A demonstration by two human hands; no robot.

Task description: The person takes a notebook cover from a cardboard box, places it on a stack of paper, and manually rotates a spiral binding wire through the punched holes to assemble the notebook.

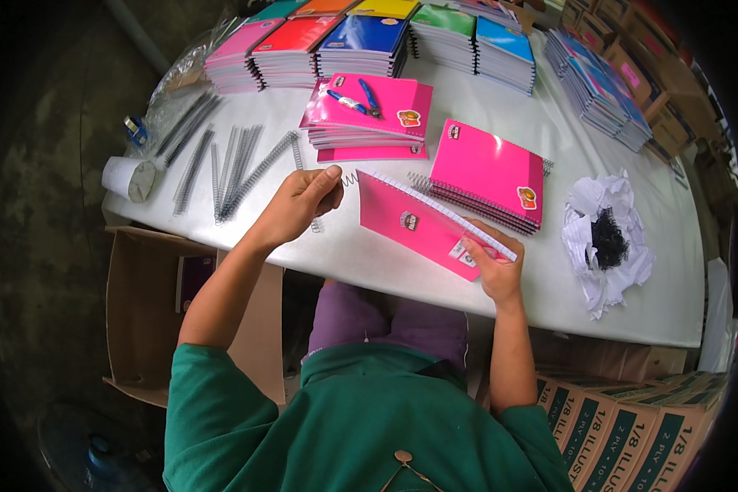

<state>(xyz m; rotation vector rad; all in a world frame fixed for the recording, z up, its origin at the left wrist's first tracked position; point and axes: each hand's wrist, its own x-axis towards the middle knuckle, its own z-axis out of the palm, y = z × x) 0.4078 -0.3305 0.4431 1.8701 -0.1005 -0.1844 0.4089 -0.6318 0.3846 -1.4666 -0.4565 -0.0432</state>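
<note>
My right hand (pixel 497 264) grips a pink notebook (pixel 414 223) by its right end, thumb on the cover. The notebook is tilted above the near table edge, its punched edge facing up and away. At its left corner, my left hand (pixel 307 197) is closed in a pinch on a thin spiral wire coil (pixel 349 179), which reaches to the punched edge. How far the wire runs through the holes is too fine to tell. Just beyond lies a stack of pink spiral notebooks (pixel 490 176) with wire ends sticking out. Loose wire coils (pixel 236 168) lie left of my left hand.
Blue-handled cutters (pixel 361 100) rest on another pink notebook stack (pixel 328 135). Colourful notebook piles (pixel 361 41) line the far side. Crumpled paper (pixel 578 246) holds dark wire scraps (pixel 608 239) at right. A white roll (pixel 129 179) and tape (pixel 135 129) sit left; an open carton (pixel 139 312) stands below.
</note>
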